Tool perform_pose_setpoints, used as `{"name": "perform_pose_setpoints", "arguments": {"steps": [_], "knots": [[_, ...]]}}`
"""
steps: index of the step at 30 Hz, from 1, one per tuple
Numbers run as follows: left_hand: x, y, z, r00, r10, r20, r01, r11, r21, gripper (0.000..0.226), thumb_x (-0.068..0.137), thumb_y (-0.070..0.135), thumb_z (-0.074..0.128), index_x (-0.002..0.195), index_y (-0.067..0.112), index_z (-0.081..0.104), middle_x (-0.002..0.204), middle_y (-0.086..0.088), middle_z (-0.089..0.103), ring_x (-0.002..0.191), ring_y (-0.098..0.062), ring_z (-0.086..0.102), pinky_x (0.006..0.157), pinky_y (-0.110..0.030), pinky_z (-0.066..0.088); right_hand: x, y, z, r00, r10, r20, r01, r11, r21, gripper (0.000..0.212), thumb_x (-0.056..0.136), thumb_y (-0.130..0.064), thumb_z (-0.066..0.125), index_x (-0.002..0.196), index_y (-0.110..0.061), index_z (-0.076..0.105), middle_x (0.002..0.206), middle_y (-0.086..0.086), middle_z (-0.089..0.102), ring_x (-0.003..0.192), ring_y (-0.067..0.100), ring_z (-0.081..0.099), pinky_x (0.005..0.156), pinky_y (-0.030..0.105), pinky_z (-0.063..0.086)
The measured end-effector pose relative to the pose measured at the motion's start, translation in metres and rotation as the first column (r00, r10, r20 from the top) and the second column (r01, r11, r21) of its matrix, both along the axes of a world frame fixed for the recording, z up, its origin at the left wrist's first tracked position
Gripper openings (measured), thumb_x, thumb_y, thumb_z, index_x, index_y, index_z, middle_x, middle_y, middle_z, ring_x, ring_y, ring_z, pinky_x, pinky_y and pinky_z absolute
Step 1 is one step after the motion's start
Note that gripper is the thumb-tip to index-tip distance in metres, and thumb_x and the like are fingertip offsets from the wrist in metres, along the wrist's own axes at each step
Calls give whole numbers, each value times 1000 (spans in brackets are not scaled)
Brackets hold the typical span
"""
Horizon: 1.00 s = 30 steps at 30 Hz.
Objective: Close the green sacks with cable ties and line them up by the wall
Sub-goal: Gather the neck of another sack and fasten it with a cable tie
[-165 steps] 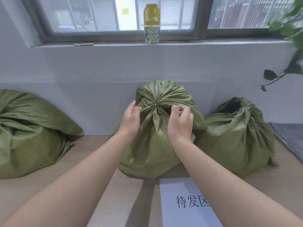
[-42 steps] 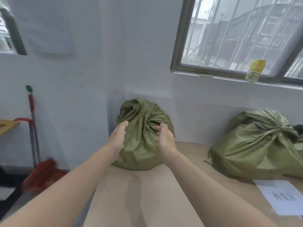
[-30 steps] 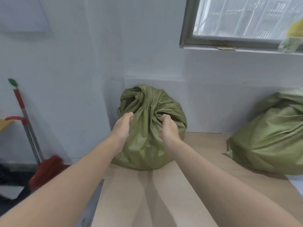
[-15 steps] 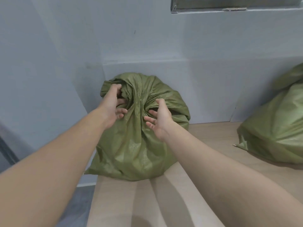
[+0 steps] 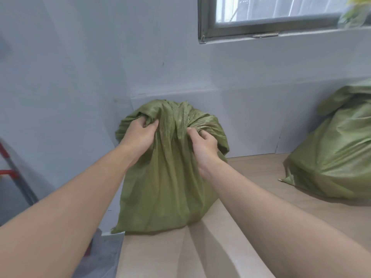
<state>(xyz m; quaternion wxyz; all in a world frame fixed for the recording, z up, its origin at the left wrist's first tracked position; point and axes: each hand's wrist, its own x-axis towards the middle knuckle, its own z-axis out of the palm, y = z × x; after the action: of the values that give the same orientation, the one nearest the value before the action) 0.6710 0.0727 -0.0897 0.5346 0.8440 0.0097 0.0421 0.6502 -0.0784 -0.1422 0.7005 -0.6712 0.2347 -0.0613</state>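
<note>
A green woven sack (image 5: 166,189) stands at the left end of the wooden platform (image 5: 251,169), in the corner against the wall. My left hand (image 5: 140,135) grips the bunched fabric at the sack's top left. My right hand (image 5: 202,143) grips the gathered fabric at its top right. The sack's mouth is crumpled between my hands and no cable tie shows on it. A second green sack (image 5: 337,157) lies to the right by the wall, partly cut off by the frame.
The platform's left edge drops to a grey floor (image 5: 100,255). A red-handled tool (image 5: 8,169) leans at the far left. Above the right side runs a window sill (image 5: 281,35) with a blurred yellow-green bottle (image 5: 353,15) on it.
I have turned from the middle sack to the left corner sack. My hands went from open and apart to closed on the fabric at its top.
</note>
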Motion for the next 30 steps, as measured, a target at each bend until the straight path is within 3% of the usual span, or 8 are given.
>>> {"name": "perform_pose_setpoints", "arguments": {"steps": [2, 5, 8, 11, 15, 23, 27, 30], "knots": [[-16, 0, 15, 999, 4, 48, -4, 1000, 12, 33, 106, 34, 51, 136, 25, 61, 118, 12, 65, 112, -13, 60, 96, -27, 42, -16, -10, 17, 999, -46, -15, 42, 979, -202, 32, 91, -53, 62, 100, -23, 68, 128, -4, 40, 119, 26, 38, 112, 44, 33], [-41, 2, 32, 996, 4, 95, -5, 1000, 13, 32, 106, 31, 51, 136, 25, 61, 119, 15, 66, 115, -12, 61, 101, -30, 45, -38, -28, 41, 997, -67, 35, 75, 926, -370, 13, 101, -41, 53, 104, -30, 58, 133, 0, 39, 130, 30, 36, 115, 46, 26], [-67, 2, 49, 993, -16, 116, 11, 999, 43, 30, 104, 31, 53, 133, 27, 60, 124, 15, 66, 119, -12, 60, 110, -39, 45, -64, -35, 63, 998, -39, 43, 51, 945, -323, 25, 104, -36, 41, 123, -26, 53, 118, -2, 52, 132, 30, 39, 111, 43, 26], [-95, -2, 69, 991, -40, 130, 29, 996, 82, 24, 105, 31, 51, 127, 35, 57, 122, 17, 64, 119, -12, 59, 111, -40, 44, -98, -41, 85, 991, -38, 126, 72, 959, -275, 25, 102, -28, 37, 114, -11, 51, 93, -1, 56, 114, 33, 49, 89, 36, 25], [-138, -9, 94, 989, -53, 135, 37, 992, 119, 30, 105, 32, 48, 134, 34, 55, 130, 15, 62, 124, -13, 57, 113, -43, 42, -145, -45, 106, 972, -20, 234, 71, 974, -215, 26, 101, -27, 42, 108, -3, 49, 92, 6, 55, 93, 28, 50, 68, 38, 34], [-250, -31, 122, 989, 53, 140, -69, 992, 110, 29, 106, 25, 44, 132, 32, 54, 129, 11, 59, 125, -18, 55, 109, -40, 42, -248, -63, 138, 960, 6, 278, 63, 969, -239, 26, 100, -26, 45, 110, -2, 47, 91, 4, 54, 88, 26, 49, 70, 39, 35], [-311, -38, 126, 987, 90, 134, -103, 990, 95, 33, 106, 25, 44, 138, 29, 52, 133, 9, 58, 128, -19, 53, 113, -45, 41, -303, -80, 152, 951, 29, 308, 59, 960, -273, 28, 99, -25, 45, 114, -2, 48, 91, 4, 52, 79, 21, 46, 62, 28, 34], [-354, -46, 134, 991, 69, 116, -79, 993, 89, 33, 105, 27, 47, 138, 29, 52, 133, 8, 58, 128, -21, 54, 114, -47, 41, -346, -97, 161, 953, 40, 302, 50, 957, -286, 23, 98, -24, 45, 111, -5, 44, 83, 0, 45, 73, 22, 41, 60, 35, 34]]}}
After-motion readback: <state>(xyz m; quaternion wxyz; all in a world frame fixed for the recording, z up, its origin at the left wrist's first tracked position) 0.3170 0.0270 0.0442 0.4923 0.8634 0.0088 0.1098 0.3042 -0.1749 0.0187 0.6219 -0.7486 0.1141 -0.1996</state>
